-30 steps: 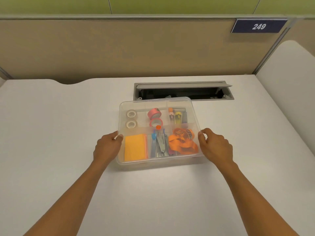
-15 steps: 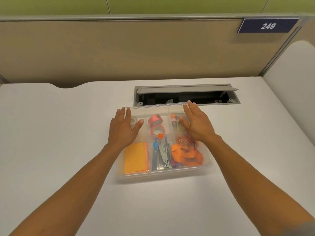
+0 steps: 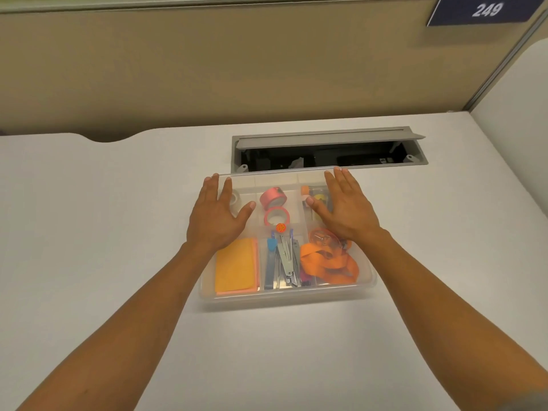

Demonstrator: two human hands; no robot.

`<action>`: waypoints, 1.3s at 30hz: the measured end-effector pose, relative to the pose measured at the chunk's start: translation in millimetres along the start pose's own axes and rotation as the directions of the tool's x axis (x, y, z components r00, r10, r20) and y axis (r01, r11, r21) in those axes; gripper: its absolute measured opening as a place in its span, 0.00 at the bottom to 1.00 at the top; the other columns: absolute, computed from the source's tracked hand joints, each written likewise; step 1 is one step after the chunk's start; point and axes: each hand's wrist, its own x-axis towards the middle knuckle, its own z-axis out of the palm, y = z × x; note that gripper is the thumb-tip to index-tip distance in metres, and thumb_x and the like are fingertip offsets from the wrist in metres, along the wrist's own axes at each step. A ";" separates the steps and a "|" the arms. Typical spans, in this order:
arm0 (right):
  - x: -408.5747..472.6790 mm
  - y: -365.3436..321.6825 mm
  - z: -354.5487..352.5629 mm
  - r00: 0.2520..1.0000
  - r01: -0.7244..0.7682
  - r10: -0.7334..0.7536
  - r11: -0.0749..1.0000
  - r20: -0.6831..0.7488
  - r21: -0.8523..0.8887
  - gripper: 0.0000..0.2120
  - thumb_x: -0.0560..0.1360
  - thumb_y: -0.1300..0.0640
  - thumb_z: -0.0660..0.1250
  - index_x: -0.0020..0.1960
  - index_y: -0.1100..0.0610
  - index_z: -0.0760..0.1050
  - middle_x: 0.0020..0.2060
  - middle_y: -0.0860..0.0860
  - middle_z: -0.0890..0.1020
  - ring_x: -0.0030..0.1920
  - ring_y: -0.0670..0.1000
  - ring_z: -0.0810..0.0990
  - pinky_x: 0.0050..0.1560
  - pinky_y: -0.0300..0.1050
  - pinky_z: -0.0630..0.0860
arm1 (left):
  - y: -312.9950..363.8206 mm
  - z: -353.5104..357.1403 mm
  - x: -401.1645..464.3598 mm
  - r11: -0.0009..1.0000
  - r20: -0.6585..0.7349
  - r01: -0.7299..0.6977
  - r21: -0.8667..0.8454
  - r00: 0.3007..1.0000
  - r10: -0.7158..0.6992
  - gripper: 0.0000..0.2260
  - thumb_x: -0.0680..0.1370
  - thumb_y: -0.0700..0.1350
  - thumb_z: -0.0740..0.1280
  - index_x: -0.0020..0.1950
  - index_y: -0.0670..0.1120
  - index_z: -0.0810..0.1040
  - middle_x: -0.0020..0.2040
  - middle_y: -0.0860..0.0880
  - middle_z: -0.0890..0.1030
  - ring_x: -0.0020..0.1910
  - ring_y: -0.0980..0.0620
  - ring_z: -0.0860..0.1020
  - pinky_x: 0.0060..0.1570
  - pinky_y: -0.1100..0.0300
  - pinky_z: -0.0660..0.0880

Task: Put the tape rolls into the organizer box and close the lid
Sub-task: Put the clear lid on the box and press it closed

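A clear plastic organizer box (image 3: 284, 295) sits on the white desk with its transparent lid (image 3: 278, 180) lying over it. Through the lid I see two pink tape rolls (image 3: 274, 207) in the middle back compartment and a clear tape roll (image 3: 235, 198) at the back left, partly hidden. My left hand (image 3: 216, 216) rests flat on the lid's back left, fingers spread. My right hand (image 3: 345, 207) lies flat on the lid's back right, fingers spread. Neither hand holds anything.
The box also holds orange sticky notes (image 3: 235, 266), metal staplers (image 3: 283, 259), an orange strap (image 3: 326, 261) and small markers. Just behind the box is an open grey cable hatch (image 3: 329, 149) in the desk. A tan partition wall stands at the back.
My hands left the box's sides and went flat onto the back part of the lid. Over the last half second they hardly moved; the camera came closer.
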 end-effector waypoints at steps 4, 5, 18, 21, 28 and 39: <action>0.3 -0.5 1.1 1.000 0.003 -0.003 1.000 -0.019 -0.006 0.42 0.72 0.25 0.44 0.77 0.51 0.50 0.78 0.51 0.52 0.77 0.53 0.47 0.71 0.51 0.48 | -1.2 -0.8 0.3 1.000 -0.011 0.000 -0.010 1.000 0.000 0.38 0.73 0.70 0.51 0.77 0.50 0.54 0.80 0.47 0.51 0.78 0.46 0.48 0.72 0.46 0.56; 0.4 -0.5 2.0 1.000 0.004 -0.004 1.000 -0.019 -0.009 0.42 0.72 0.25 0.44 0.77 0.51 0.50 0.78 0.51 0.52 0.77 0.53 0.47 0.70 0.50 0.47 | -1.5 -0.3 0.2 1.000 -0.010 -0.001 -0.018 1.000 0.001 0.38 0.73 0.70 0.51 0.77 0.50 0.54 0.80 0.47 0.51 0.78 0.46 0.48 0.72 0.46 0.56; -16.8 -10.8 -20.3 0.965 0.096 -0.135 0.979 -0.225 -0.178 0.21 0.80 0.42 0.53 0.59 0.54 0.76 0.63 0.54 0.78 0.69 0.56 0.69 0.71 0.61 0.54 | 0.6 -13.2 1.7 0.997 0.069 -0.019 -0.074 0.997 0.024 0.39 0.74 0.68 0.55 0.78 0.48 0.51 0.80 0.45 0.50 0.78 0.45 0.46 0.75 0.43 0.47; -21.3 -17.0 -32.6 0.933 0.128 -0.188 0.970 -0.307 -0.205 0.18 0.79 0.45 0.56 0.57 0.56 0.78 0.60 0.55 0.80 0.67 0.58 0.72 0.70 0.62 0.58 | -1.3 -27.0 -1.8 0.996 0.024 -0.031 -0.090 0.999 0.033 0.40 0.73 0.70 0.51 0.78 0.47 0.51 0.80 0.46 0.50 0.78 0.46 0.46 0.75 0.43 0.45; -51.7 -43.3 -34.9 0.960 0.043 -0.050 0.999 -0.275 -0.033 0.23 0.80 0.43 0.54 0.70 0.54 0.68 0.72 0.54 0.68 0.74 0.55 0.61 0.72 0.55 0.55 | -9.4 -39.7 -36.9 0.997 -0.096 -0.081 -0.008 0.992 0.080 0.36 0.77 0.67 0.48 0.78 0.47 0.51 0.80 0.46 0.50 0.78 0.47 0.45 0.75 0.47 0.42; -100.8 -65.3 -27.1 0.994 -0.014 0.003 0.995 -0.106 -0.097 0.39 0.73 0.29 0.37 0.77 0.50 0.41 0.78 0.49 0.45 0.77 0.52 0.40 0.74 0.53 0.37 | -5.2 -42.0 -101.8 0.994 -0.066 -0.090 0.060 0.993 0.094 0.38 0.75 0.69 0.41 0.78 0.47 0.46 0.80 0.46 0.46 0.78 0.48 0.41 0.75 0.47 0.39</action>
